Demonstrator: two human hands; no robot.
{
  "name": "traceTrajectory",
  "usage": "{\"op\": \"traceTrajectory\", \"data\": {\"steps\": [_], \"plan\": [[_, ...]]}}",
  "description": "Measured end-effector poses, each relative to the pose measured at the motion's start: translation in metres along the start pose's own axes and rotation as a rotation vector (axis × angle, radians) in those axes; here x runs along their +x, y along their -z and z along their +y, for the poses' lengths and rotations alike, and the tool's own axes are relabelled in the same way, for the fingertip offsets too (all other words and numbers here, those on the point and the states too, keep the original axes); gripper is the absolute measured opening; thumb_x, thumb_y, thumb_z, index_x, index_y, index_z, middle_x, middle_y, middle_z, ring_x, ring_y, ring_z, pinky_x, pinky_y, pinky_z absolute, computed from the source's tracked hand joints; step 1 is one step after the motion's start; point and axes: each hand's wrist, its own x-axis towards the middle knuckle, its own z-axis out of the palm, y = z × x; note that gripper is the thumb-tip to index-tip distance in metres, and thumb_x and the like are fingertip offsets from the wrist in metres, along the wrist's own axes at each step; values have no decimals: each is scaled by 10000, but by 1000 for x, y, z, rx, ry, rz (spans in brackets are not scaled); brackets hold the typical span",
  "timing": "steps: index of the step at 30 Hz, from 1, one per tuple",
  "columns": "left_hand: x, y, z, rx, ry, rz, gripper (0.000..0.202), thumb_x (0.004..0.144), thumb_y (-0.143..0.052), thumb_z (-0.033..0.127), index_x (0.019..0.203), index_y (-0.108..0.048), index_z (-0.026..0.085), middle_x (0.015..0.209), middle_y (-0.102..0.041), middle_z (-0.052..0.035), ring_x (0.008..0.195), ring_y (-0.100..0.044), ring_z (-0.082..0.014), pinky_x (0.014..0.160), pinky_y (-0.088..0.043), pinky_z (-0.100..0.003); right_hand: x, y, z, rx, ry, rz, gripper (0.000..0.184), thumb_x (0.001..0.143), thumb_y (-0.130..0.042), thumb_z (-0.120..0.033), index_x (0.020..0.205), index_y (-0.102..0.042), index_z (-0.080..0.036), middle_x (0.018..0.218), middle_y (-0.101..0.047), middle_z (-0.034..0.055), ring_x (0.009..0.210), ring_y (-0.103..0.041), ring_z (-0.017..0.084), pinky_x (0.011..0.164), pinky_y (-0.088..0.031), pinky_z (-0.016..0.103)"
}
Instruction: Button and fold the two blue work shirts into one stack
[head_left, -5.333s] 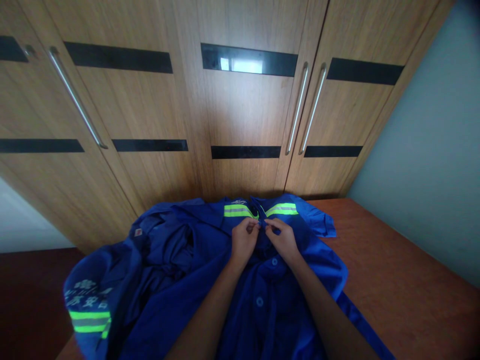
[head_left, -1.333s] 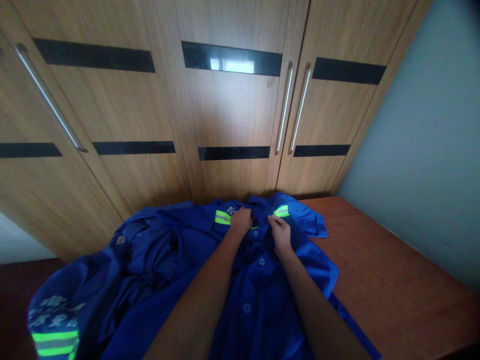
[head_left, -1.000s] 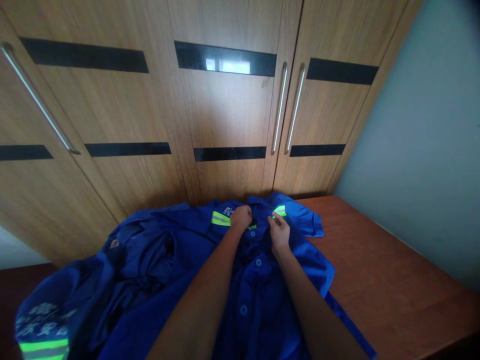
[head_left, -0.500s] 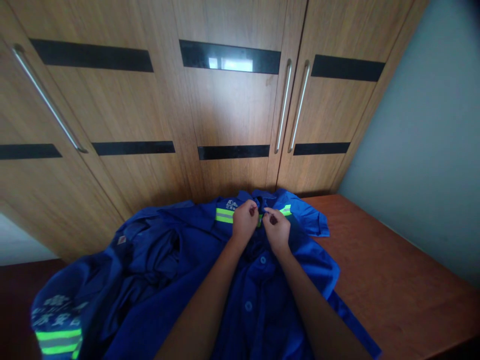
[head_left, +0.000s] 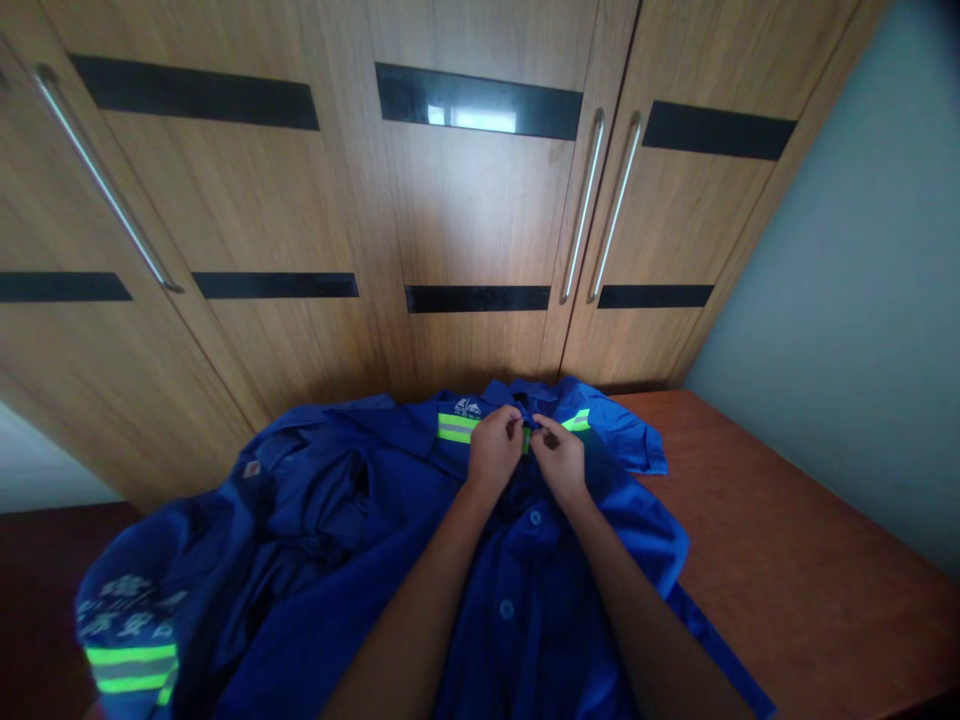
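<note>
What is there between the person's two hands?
In the head view, a small bunch of blue cloth lies between the left hand and the right hand, with a sliver of bright green strip just below it.

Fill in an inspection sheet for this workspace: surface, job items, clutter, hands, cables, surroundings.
Surface: reddish-brown top, visible to the right of the cloth.
Job items: blue shirt lying front up, collar end toward the cabinet; two buttons show below the hands; green reflective bands on the chest.
Clutter: bunched blue cloth at left, with white print; can't tell if it is a separate garment.
Hands: left hand and right hand close together, pinching the shirt front near the collar.
Cables: nothing seen.
Surroundings: cabinet behind, metal handles; grey wall at right.
</note>
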Motion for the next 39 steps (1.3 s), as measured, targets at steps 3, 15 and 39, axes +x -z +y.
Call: {"op": "traceTrajectory", "data": {"steps": [3,15,39], "plan": [[0,1,2,31,-17,-21,143,811,-533,97,763,-602,215,738,-642,-13,716,-599,-165,672,-405,-249,-1,1,-2,1,14,-22,348,751,-541,-304,1003,-711,-133,606,-599,-15,543,-520,138,573,-463,261],[-1,0,2,-7,-2,-45,161,806,-534,89,745,-622,210,711,-641,-18,698,-594,-174,668,-407,-262,-3,0,-3,6,70,-131,370,763,-535,-277,1085,-644,-129,611,-560,-37,536,-511,122,560,-452,239],[4,-12,-18,-534,303,64,88,747,-615,206,735,-694,169,729,-718,-30,725,-678,-169,695,-526,-267,-4,5,-10,-322,222,-127,290,908,-479,-320,1072,-674,-181,882,-728,69,761,-669,196,732,-507,298]]}}
